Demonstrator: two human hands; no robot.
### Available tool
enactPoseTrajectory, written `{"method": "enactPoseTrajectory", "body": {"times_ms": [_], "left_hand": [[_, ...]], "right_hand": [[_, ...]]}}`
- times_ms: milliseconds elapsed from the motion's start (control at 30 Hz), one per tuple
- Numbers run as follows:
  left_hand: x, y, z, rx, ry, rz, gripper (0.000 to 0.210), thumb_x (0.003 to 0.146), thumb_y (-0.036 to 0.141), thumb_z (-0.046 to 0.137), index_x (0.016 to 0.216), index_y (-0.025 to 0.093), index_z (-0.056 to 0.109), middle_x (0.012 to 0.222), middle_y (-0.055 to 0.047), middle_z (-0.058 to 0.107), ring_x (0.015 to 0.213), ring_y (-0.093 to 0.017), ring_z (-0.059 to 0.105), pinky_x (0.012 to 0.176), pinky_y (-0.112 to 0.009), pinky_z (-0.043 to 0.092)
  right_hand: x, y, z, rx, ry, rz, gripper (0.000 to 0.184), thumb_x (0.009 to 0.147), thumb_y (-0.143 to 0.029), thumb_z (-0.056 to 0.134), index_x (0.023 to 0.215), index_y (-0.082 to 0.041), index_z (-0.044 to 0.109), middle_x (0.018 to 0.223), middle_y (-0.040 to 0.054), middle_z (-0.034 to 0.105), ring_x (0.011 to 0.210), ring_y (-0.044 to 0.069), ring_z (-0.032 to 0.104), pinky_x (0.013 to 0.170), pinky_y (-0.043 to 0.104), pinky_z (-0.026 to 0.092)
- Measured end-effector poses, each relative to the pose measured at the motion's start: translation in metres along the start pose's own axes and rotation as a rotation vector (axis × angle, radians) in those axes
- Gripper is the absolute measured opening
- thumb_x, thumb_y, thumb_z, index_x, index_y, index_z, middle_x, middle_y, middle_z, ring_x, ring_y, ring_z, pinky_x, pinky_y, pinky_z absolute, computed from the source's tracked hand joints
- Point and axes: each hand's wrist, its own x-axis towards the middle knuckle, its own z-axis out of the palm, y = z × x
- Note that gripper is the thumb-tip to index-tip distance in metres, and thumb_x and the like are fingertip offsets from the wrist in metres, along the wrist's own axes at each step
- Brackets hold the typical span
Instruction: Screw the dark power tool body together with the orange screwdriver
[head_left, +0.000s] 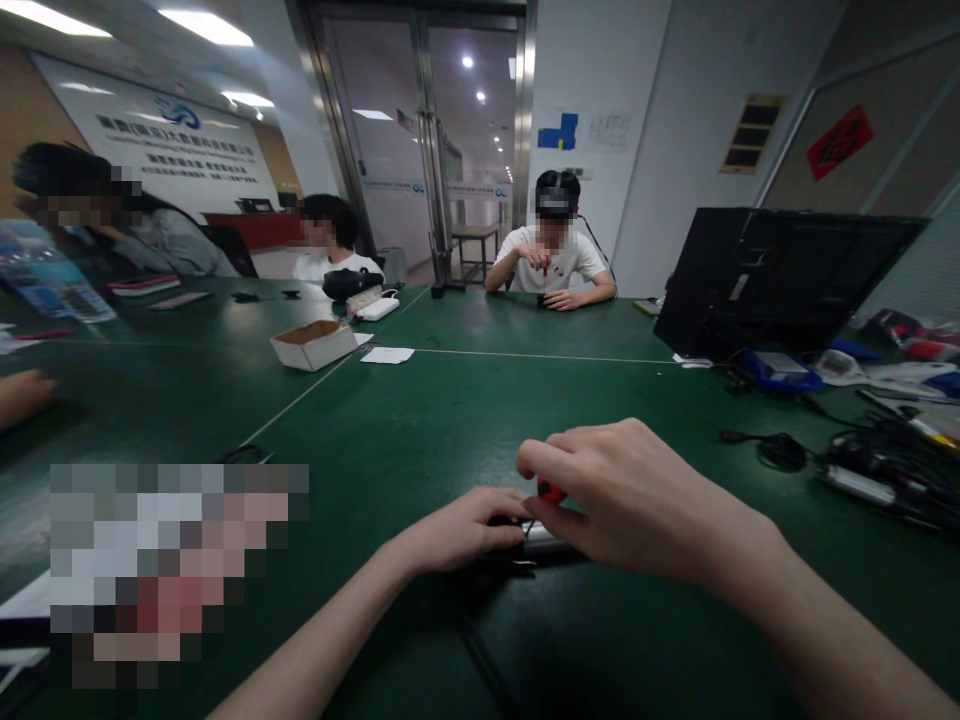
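My right hand (600, 490) is closed around the red handle of a screwdriver (551, 490), and a thin shaft slants down below the fingers. Under it lies a silver and black elongated device (549, 540), low on the green table. My left hand (476, 525) grips the black left end of this device, thumb and fingers on either side. The shaft's tip meets the device near my left fingertips, but the exact contact spot is too small to make out. My right hand hides the device's right end.
On the green table (450, 420) stand an open white box (311, 348) and a paper slip (387, 355). A black monitor (780, 280), coiled cable (780, 450) and tangled black cords with a silver device (859, 485) crowd the right. Other people sit across and at left.
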Motion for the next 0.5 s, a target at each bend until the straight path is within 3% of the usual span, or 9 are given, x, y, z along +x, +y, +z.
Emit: {"method": "enactPoseTrajectory", "body": {"times_ms": [133, 267, 367, 500], "left_hand": [[0.0005, 0.0015, -0.0008, 0.041, 0.016, -0.02, 0.013, 0.085, 0.022, 0.055, 0.093, 0.018, 0.065, 0.1, -0.001, 0.061, 0.094, -0.02, 0.054, 0.085, -0.028, 0.039], [0.0003, 0.0031, -0.0014, 0.051, -0.011, -0.005, 0.011, 0.084, 0.021, 0.054, 0.085, 0.017, 0.064, 0.095, 0.0, 0.061, 0.09, -0.02, 0.054, 0.083, -0.028, 0.04], [0.0, 0.0019, -0.0003, 0.036, 0.006, -0.013, 0.013, 0.084, 0.024, 0.054, 0.089, 0.017, 0.064, 0.097, -0.001, 0.062, 0.093, -0.021, 0.054, 0.085, -0.03, 0.039], [0.0002, -0.0009, 0.0013, -0.008, 0.017, -0.024, 0.017, 0.084, 0.022, 0.055, 0.097, 0.017, 0.064, 0.101, -0.002, 0.063, 0.094, -0.021, 0.055, 0.086, -0.029, 0.039]], "right_hand": [[-0.0019, -0.0017, -0.0055, 0.11, -0.054, -0.02, 0.014, 0.083, -0.022, 0.052, 0.095, -0.021, 0.045, 0.083, -0.0029, 0.058, 0.063, 0.01, 0.047, 0.051, 0.022, 0.023], [-0.0034, -0.0021, -0.0055, 0.058, -0.03, -0.015, 0.013, 0.087, -0.032, 0.052, 0.093, -0.022, 0.046, 0.078, -0.0035, 0.057, 0.061, 0.011, 0.046, 0.051, 0.022, 0.022], [-0.0023, -0.0013, -0.0019, -0.036, 0.009, 0.018, 0.019, 0.091, -0.041, 0.048, 0.087, -0.023, 0.046, 0.072, -0.0038, 0.056, 0.056, 0.011, 0.043, 0.049, 0.024, 0.018], [0.0005, -0.0008, 0.0001, -0.021, 0.003, 0.007, 0.013, 0.093, -0.034, 0.045, 0.088, -0.022, 0.046, 0.073, -0.0038, 0.056, 0.056, 0.011, 0.043, 0.05, 0.024, 0.018]]}}
